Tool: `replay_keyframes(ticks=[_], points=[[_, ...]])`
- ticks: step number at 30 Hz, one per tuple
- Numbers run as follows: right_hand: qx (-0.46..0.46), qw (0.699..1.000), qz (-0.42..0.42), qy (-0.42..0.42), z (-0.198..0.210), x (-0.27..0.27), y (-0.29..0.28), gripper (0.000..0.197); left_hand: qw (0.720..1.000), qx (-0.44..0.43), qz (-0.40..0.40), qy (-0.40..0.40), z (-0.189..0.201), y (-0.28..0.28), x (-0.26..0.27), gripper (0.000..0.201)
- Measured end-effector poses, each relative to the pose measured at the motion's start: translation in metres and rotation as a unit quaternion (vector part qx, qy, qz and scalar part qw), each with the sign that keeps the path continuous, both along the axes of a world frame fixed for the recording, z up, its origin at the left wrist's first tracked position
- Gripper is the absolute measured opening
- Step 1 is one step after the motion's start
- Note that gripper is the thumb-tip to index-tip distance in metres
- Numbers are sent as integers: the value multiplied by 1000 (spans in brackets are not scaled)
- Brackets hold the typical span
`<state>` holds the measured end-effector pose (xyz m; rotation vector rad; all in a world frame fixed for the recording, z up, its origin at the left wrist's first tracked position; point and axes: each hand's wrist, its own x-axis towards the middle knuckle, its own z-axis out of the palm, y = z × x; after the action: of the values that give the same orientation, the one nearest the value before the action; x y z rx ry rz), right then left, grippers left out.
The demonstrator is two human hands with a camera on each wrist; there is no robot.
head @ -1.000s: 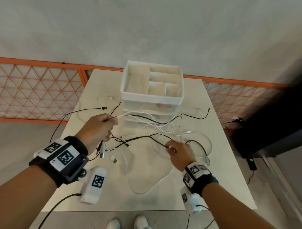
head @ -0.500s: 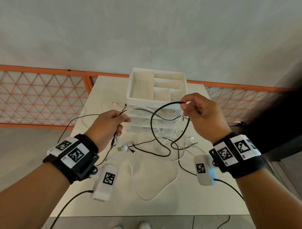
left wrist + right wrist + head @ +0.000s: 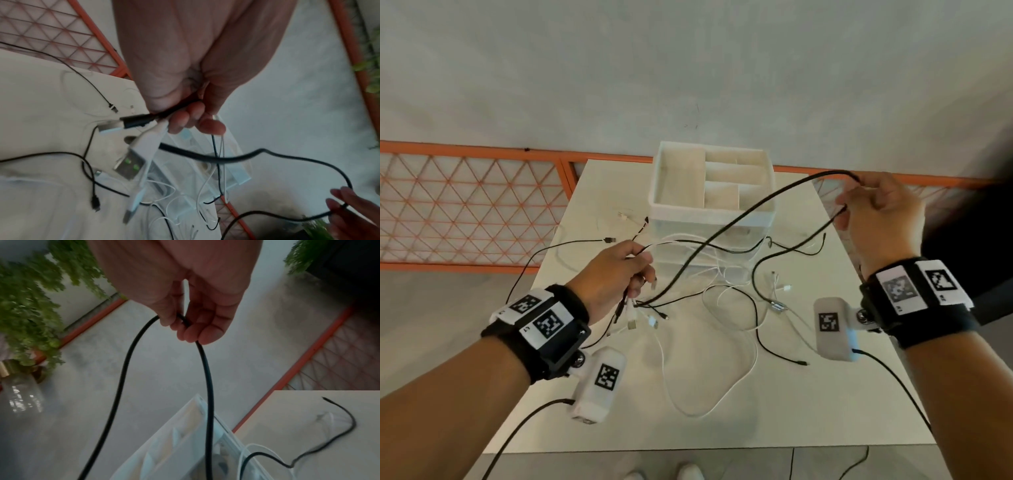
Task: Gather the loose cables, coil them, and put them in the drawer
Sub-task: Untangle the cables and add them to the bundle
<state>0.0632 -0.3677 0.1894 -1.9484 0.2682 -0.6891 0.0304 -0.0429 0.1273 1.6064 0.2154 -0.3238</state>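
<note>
My left hand (image 3: pixel 619 274) (image 3: pixel 189 116) grips a bunch of black and white cable ends; their USB plugs (image 3: pixel 131 160) hang below the fist. My right hand (image 3: pixel 873 212) (image 3: pixel 195 327), raised at the right, pinches a loop of the thick black cable (image 3: pixel 739 219) (image 3: pixel 123 373) that runs back to the left hand. More loose black and white cables (image 3: pixel 726 308) lie tangled on the white table (image 3: pixel 825 404). The white drawer unit (image 3: pixel 712 212) stands at the back centre, its top tray of compartments open upward.
An orange lattice fence (image 3: pixel 465 205) runs behind the table, before a grey wall. A dark object (image 3: pixel 979 240) sits off the table's right side. Green plants (image 3: pixel 26 305) show in the right wrist view. Shoes (image 3: pixel 664 474) show at the table's near edge.
My right hand picked the thick black cable off the table, lifted it, and has now drawn it up and out to the right. The left hand kept its bunch.
</note>
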Motion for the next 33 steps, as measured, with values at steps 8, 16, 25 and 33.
replay_keyframes(ticks=[8, 16, 25, 33], points=[[-76, 971, 209, 87, -1, -21, 53, 12, 998, -32, -3, -48, 20, -22, 3, 11], [75, 979, 191, -19, 34, -11, 62, 11, 998, 46, -38, -19, 14, -22, 3, 11], [116, 949, 290, 39, 18, -24, 78, 7, 995, -70, 64, -35, 31, -13, 9, 13], [232, 907, 351, -5, 37, -27, 107, 7, 990, 66, -63, -108, 26, -56, 2, 20]])
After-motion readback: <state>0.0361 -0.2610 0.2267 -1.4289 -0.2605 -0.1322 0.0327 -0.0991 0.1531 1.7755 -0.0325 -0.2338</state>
